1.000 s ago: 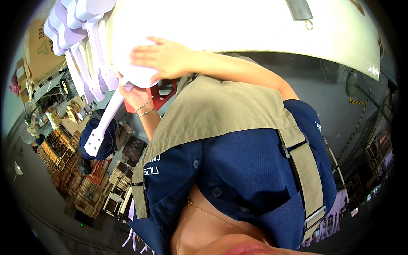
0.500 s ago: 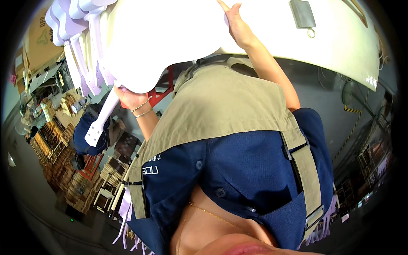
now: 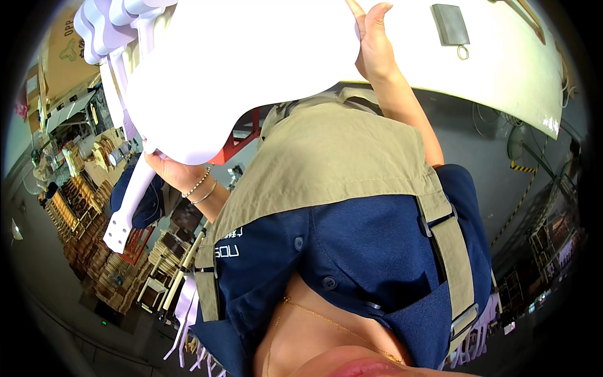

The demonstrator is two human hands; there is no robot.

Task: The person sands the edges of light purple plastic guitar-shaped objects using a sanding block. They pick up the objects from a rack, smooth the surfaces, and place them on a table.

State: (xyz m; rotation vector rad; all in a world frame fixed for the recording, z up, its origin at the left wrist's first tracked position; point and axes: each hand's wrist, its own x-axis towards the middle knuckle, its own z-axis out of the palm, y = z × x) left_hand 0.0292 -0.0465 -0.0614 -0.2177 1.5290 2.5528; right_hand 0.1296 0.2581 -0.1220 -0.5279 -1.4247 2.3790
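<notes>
A pale, nearly white ukulele (image 3: pixel 251 63) lies level in front of me, its surface washed out by bright light. Its neck slants down to the left and ends in a headstock with several peg holes. My left hand (image 3: pixel 173 173), with two bracelets at the wrist, is closed around the spot where neck meets body; most of its fingers are hidden beneath. At the opposite end of the body, my right hand (image 3: pixel 378 53) grips the rounded edge, thumb and a finger pointing up, the other fingers partly hidden.
A white worktable (image 3: pixel 509 81) extends right, bearing a grey block (image 3: pixel 450 25) with a ring. Lilac ukuleles (image 3: pixel 103 38) cluster at the far left beside a cardboard box (image 3: pixel 69 56). A red frame (image 3: pixel 242 135) stands below. Another person (image 3: pixel 135 198) in dark blue is at the left, near stacked wooden parts (image 3: pixel 94 264).
The ukulele has come closer to me and looks larger, its headstock shifting left and down. My left hand moved left and nearer with it; my right hand moved right and nearer.
</notes>
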